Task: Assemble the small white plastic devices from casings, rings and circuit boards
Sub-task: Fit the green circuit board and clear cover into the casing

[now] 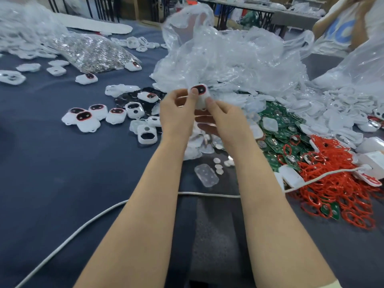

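Left of the crumpled plastic bag [228,59], seven finished devices [84,117] lay, four clustered together; an eighth device [200,89] was up before the bag. Right of it, green circuit boards [278,129] and red rings [336,183] were heaped beyond counting; one white cable [83,229] lay nearer.

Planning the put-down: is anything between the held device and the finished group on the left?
Only loose casings lie flat between the device, held by left hand and right hand, and the finished group. Nothing tall.
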The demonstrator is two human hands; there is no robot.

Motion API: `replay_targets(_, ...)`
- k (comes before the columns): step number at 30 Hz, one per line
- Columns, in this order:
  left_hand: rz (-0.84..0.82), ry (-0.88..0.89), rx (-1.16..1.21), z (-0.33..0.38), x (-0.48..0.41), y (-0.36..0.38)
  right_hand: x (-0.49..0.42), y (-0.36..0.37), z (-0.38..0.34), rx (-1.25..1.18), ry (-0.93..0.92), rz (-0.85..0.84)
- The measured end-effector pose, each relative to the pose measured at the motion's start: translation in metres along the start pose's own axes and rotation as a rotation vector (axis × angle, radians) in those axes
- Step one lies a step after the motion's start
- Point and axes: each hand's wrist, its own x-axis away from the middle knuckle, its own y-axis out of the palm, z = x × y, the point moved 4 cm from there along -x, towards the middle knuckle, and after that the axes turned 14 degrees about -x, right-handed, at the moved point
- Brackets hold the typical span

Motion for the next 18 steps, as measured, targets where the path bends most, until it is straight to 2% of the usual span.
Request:
replay_targets(5, 0.204, 0.007, -0.282, -0.009, -0.025, -0.085, -0.019, 0.09, 0.009, 0.194, -0.053, -0.01)
replay_targets(8, 0.267, -0.063, -0.507, -0.025, -0.032, -0.134, -0.023, 0.143, 0.033, 0.422, -0.009, -0.109)
replay_targets(11, 0.315, -0.152, -0.679, -0.043, -0.031, -0.168, -0.025, 0.174, 0.056, 0.56, 0.064, -0.119)
replay_targets(15, 0.377, -0.181, -0.681, -0.048, -0.029, -0.191, -0.025, 0.188, 0.068, 0.679, 0.084, -0.08)
replay_targets(18, 0.383, -0.22, -0.486, -0.052, -0.035, -0.199, -0.026, 0.19, 0.07, 0.701, 0.102, -0.088)
